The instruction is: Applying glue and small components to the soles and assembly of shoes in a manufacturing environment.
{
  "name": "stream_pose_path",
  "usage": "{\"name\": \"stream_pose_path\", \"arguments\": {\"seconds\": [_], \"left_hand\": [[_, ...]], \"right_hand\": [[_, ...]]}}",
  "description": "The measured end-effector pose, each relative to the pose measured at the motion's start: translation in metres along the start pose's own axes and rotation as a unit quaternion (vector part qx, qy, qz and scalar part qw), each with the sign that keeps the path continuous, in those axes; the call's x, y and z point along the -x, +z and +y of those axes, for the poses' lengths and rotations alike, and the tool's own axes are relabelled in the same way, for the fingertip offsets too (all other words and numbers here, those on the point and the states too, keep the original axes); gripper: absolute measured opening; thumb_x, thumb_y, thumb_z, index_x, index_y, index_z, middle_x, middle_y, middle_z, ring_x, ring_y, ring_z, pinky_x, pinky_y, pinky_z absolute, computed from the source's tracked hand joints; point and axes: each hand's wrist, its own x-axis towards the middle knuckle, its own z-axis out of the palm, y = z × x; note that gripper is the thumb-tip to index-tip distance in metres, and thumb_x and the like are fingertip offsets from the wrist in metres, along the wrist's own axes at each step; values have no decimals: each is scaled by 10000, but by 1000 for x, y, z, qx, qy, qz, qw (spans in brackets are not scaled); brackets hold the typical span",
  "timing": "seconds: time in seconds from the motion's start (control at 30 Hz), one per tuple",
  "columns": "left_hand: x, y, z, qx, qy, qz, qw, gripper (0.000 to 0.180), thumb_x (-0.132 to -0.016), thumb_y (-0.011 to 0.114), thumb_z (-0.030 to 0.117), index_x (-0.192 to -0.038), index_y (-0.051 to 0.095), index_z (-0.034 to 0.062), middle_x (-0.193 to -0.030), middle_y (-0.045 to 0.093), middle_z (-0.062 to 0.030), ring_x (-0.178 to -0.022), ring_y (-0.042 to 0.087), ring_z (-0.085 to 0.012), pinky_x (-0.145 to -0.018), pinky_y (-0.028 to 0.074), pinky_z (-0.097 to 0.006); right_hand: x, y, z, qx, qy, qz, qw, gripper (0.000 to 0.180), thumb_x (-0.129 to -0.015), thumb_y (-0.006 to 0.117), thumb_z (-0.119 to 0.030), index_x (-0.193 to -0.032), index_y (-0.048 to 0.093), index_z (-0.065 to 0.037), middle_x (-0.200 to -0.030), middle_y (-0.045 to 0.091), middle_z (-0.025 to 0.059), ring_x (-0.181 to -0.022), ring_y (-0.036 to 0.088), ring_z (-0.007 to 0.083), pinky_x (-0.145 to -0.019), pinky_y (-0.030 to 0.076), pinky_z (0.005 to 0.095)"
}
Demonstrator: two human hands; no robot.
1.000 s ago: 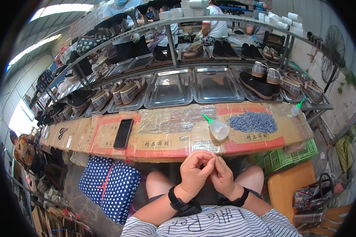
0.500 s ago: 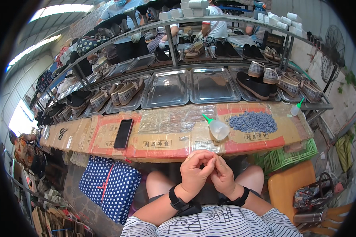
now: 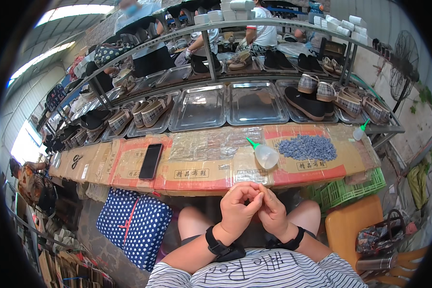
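Note:
My left hand [image 3: 240, 207] and my right hand [image 3: 272, 214] meet fingertip to fingertip above my lap, just off the table's near edge. Both are closed, thumbs and forefingers pinched together; whatever sits between the tips is too small or hidden to make out. Beyond them, on the cardboard-covered table [image 3: 197, 174], a translucent squeeze bottle [image 3: 266, 156] with a green nozzle lies tilted. Right of it spreads a heap of small blue-grey pieces [image 3: 308, 147]. A dark phone [image 3: 151, 161] rests on the table farther left.
Metal trays [image 3: 198, 108] line the rack behind the table, several holding plaid shoes [image 3: 151, 111] and black shoes [image 3: 304, 103]. A second green-tipped bottle [image 3: 359, 132] stands far right. A green crate [image 3: 353, 190], a wooden stool [image 3: 353, 225] and a dotted blue cushion [image 3: 133, 225] are near me. People work behind the rack.
My hands stay pinched together, with the right fingers shifting slightly. Beyond the rack, a masked person at the upper left has moved left, and another person's arm has changed position.

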Motion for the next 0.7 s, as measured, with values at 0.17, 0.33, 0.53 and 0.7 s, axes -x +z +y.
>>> {"name": "stream_pose_path", "arguments": {"seconds": [0.17,0.33,0.53,0.7], "left_hand": [[-2,0,5,16,4,12,1000,128,-835,734,-39,-953,687,-22,-1066,656,-67,-791,639,-81,-691,545,-204],[-1,-4,0,-50,41,-4,998,144,-838,729,-43,-977,698,-21,-1058,655,-65,-809,644,-80,-690,547,-204],[0,-4,2,-38,24,-8,999,118,-842,729,-39,-956,702,-25,-1043,657,-64,-788,644,-78,-684,546,-202],[0,-3,2,-29,20,1,999,105,-848,719,-49,-951,703,-33,-1054,655,-66,-787,660,-90,-689,554,-206]], "right_hand": [[5,0,5,-14,20,-7,1000,671,-806,518,176,-1443,470,-30,-1119,625,130,-956,632,234,-841,502,292],[2,-2,8,42,-25,-12,999,660,-786,524,183,-1420,482,3,-1090,630,141,-916,636,257,-808,517,309],[-4,-5,2,85,-58,-16,995,661,-776,522,193,-1410,495,5,-1055,638,144,-876,635,264,-784,525,319],[-2,-3,0,42,-19,-9,999,696,-764,511,203,-1426,488,-11,-1013,628,134,-845,624,245,-758,521,309]]}}
